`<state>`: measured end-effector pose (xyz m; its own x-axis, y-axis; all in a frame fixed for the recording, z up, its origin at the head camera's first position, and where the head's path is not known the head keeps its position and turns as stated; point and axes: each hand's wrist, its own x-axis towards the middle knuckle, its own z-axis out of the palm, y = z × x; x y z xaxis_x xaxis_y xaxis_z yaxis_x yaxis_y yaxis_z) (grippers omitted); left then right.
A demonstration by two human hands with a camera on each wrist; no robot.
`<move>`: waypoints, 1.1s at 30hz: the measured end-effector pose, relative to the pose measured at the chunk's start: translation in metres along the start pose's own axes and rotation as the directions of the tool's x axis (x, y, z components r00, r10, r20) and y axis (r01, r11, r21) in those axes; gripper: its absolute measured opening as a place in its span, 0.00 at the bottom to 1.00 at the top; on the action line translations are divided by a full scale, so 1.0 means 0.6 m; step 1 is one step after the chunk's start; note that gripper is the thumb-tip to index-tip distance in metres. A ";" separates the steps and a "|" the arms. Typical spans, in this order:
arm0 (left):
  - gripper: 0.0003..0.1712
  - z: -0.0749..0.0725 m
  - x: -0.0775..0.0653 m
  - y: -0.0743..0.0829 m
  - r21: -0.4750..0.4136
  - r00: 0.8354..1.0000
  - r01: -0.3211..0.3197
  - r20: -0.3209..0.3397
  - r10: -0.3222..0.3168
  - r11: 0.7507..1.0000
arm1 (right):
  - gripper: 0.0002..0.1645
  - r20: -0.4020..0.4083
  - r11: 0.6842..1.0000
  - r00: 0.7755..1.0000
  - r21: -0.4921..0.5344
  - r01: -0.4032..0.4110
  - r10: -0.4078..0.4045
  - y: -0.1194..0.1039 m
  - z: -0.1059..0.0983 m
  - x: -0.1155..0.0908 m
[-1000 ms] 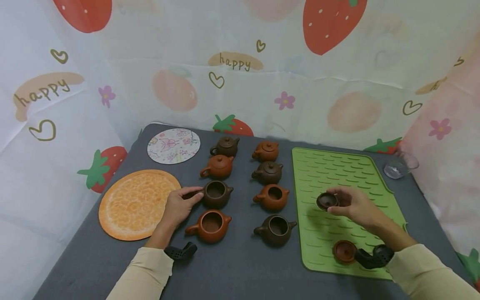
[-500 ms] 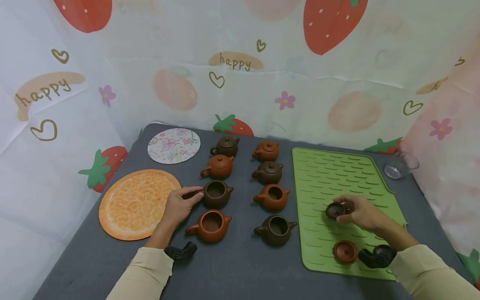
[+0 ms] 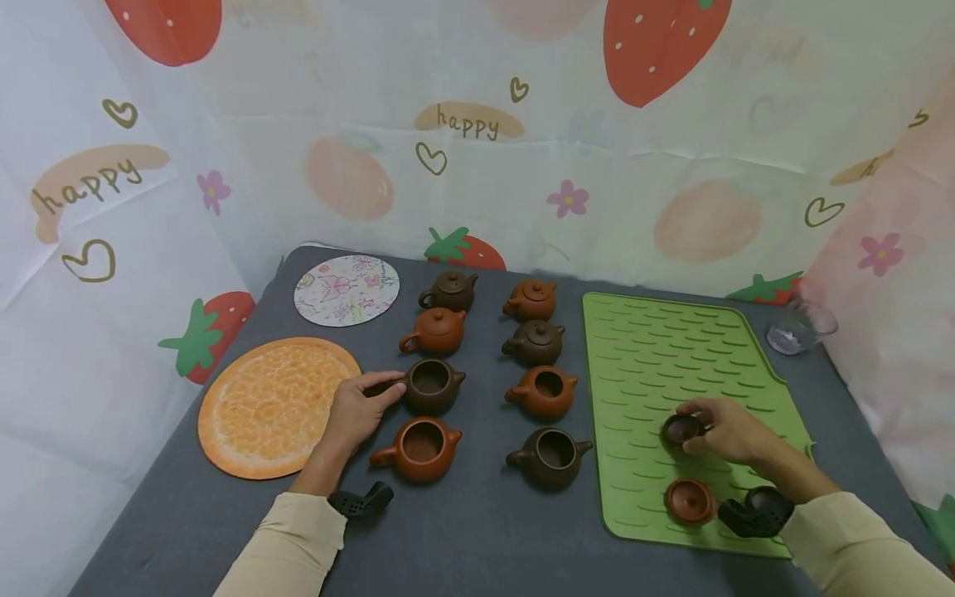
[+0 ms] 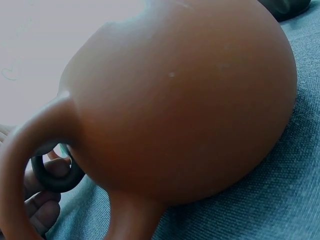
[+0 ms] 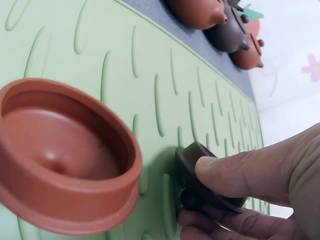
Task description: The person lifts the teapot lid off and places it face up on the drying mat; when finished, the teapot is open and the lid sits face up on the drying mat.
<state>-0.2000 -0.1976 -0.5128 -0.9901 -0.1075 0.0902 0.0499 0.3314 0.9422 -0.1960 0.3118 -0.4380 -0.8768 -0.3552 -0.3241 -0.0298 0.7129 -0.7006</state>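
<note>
In the head view my left hand (image 3: 356, 410) holds the handle of a lidless dark brown teapot (image 3: 434, 405). Its fingertips show at the dark handle (image 4: 60, 186) in the left wrist view, behind a red-brown teapot (image 4: 190, 100) that fills the foreground. My right hand (image 3: 727, 433) pinches a small dark brown lid (image 3: 679, 429) between thumb and fingers. Hollow side up and tilted, this lid is close over the green mat (image 3: 634, 348). Nearer on the mat, a red-brown lid (image 5: 70, 145) lies upside down.
Two columns of red-brown and dark teapots fill the middle; the far ones, like this dark teapot (image 3: 537, 344), wear lids. To the left lie an orange round mat (image 3: 276, 406) and a patterned round mat (image 3: 346, 290). A glass pitcher (image 3: 794, 332) stands at the back right.
My right hand has moved the dark lid rightward and nearer to me, down toward the green mat beside the red-brown lid. The left hand stays on the teapot handle.
</note>
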 end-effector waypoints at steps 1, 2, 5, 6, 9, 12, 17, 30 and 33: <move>0.13 0.000 0.000 0.000 -0.001 1.000 -0.001 -0.001 0.001 1.000 | 0.34 0.001 1.000 1.000 0.002 -0.008 0.008 0.001 0.000 0.000; 0.13 0.000 -0.001 0.001 -0.001 1.000 -0.002 -0.003 0.002 1.000 | 0.34 0.002 1.000 1.000 0.008 -0.017 0.017 0.001 0.000 -0.001; 0.13 0.001 -0.001 0.002 0.000 1.000 -0.006 -0.004 0.006 1.000 | 0.34 0.010 0.998 0.999 0.041 -0.038 0.037 0.001 -0.001 -0.002; 0.13 0.001 -0.002 0.002 0.001 1.000 -0.007 -0.004 0.007 1.000 | 0.34 0.013 0.998 0.999 0.046 -0.043 0.043 0.001 -0.001 -0.003; 0.13 0.001 -0.002 0.002 0.000 1.000 -0.008 -0.003 0.008 1.000 | 0.34 0.018 0.996 0.998 0.063 -0.064 0.063 0.001 -0.002 -0.005; 0.13 0.001 -0.002 0.002 0.001 1.000 -0.010 -0.004 0.010 1.000 | 0.35 0.019 0.995 0.996 0.052 -0.083 0.082 0.002 -0.003 -0.006; 0.13 0.001 -0.002 0.000 -0.002 1.000 -0.012 -0.004 0.012 1.000 | 0.35 0.010 0.996 0.996 0.028 -0.085 0.085 0.002 -0.002 -0.007; 0.13 0.000 -0.003 0.002 0.002 1.000 0.008 -0.004 -0.008 1.000 | 0.41 -0.026 0.998 0.998 0.040 -0.049 0.050 0.013 0.003 -0.009; 0.13 0.000 -0.004 0.002 -0.002 1.000 0.005 -0.004 -0.005 1.000 | 0.40 -0.053 0.998 0.997 0.031 -0.057 0.059 0.015 0.007 -0.010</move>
<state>-0.1977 -0.1969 -0.5116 -0.9898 -0.1131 0.0869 0.0452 0.3294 0.9431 -0.1887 0.3177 -0.4449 -0.9011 -0.2803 -0.3308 0.0353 0.7131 -0.7002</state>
